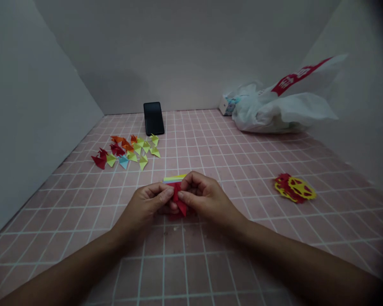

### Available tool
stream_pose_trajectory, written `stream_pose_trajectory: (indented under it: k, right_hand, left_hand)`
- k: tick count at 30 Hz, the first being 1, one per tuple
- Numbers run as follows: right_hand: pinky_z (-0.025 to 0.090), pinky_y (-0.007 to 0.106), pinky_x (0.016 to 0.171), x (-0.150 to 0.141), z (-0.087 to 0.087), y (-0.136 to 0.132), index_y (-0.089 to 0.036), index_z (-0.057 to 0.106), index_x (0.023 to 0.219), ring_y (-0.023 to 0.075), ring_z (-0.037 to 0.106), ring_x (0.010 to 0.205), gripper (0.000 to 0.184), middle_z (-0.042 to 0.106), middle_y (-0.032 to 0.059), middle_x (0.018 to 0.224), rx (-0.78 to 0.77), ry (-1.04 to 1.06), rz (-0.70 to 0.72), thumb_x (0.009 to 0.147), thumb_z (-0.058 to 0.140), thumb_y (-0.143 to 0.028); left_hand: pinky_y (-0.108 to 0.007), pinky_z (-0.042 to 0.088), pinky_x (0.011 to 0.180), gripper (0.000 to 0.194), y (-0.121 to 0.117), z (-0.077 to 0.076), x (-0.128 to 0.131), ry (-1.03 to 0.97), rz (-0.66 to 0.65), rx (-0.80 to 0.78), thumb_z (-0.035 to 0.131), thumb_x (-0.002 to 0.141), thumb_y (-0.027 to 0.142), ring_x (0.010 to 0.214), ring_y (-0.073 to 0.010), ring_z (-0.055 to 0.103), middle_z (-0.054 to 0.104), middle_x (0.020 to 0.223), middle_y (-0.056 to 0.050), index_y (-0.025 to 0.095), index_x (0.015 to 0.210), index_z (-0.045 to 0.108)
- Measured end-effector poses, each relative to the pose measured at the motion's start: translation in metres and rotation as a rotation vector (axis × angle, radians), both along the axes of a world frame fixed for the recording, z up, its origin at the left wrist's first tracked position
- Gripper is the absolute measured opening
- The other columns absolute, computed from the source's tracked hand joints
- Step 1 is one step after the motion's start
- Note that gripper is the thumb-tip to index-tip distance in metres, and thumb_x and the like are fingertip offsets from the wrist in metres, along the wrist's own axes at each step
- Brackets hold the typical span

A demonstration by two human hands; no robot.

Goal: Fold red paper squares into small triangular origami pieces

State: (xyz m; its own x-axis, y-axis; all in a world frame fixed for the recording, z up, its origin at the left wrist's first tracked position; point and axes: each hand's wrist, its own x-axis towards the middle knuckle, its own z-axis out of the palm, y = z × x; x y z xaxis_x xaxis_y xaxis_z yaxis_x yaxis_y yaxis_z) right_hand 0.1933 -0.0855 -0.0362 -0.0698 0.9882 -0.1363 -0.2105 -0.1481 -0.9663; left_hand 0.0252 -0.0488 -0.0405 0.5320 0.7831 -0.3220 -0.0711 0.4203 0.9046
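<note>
A folded piece of red paper is pinched between my two hands, its pointed end hanging toward me. My left hand grips its left side between thumb and fingers. On the right side, my right hand presses it with thumb and bent fingers. Just behind the hands lies a stack of coloured paper, yellow and pale blue at its visible edge; the hands cover the rest. Some red under the fingers is too hidden to make out.
Several folded paper birds in red, orange, yellow and blue sit at the left. A black phone lies behind them. Red and yellow paper cutouts are at the right. A white plastic bag and a small box stand at the back right.
</note>
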Motion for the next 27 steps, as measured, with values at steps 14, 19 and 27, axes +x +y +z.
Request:
stream_pose_trajectory:
  k: [14,19,27]
  right_hand:
    - [0.051,0.021,0.054,-0.0011,0.0003,-0.0013,-0.019,0.052,0.074,0.0093,0.064,0.057,0.015,0.060,-0.0059,0.064,-0.005,0.074,0.015,0.073,0.068,-0.019]
    - [0.050,0.021,0.052,-0.0022,-0.0006,-0.0014,-0.019,0.053,0.074,0.0094,0.064,0.056,0.015,0.062,-0.0053,0.063,-0.019,0.088,-0.002,0.074,0.068,-0.019]
    - [0.047,0.020,0.051,-0.0032,-0.0024,-0.0018,-0.019,0.053,0.074,0.0087,0.062,0.054,0.016,0.062,-0.0053,0.062,-0.005,0.106,0.002,0.075,0.069,-0.019]
  left_hand:
    - [-0.020,0.053,0.066,0.022,-0.0010,-0.0016,0.0013,-0.027,-0.006,0.009,0.077,0.081,0.034,0.063,-0.0108,0.065,0.069,0.066,-0.001,0.015,0.074,0.069]
    - [-0.020,0.052,0.066,0.021,-0.0015,-0.0006,0.0010,0.010,-0.008,0.058,0.075,0.083,0.034,0.064,-0.0105,0.065,0.070,0.068,0.000,0.016,0.075,0.071]
    - [-0.021,0.051,0.064,0.021,-0.0042,-0.0002,0.0024,0.043,0.022,0.138,0.072,0.084,0.035,0.061,-0.0104,0.063,0.070,0.065,0.000,0.016,0.073,0.069]
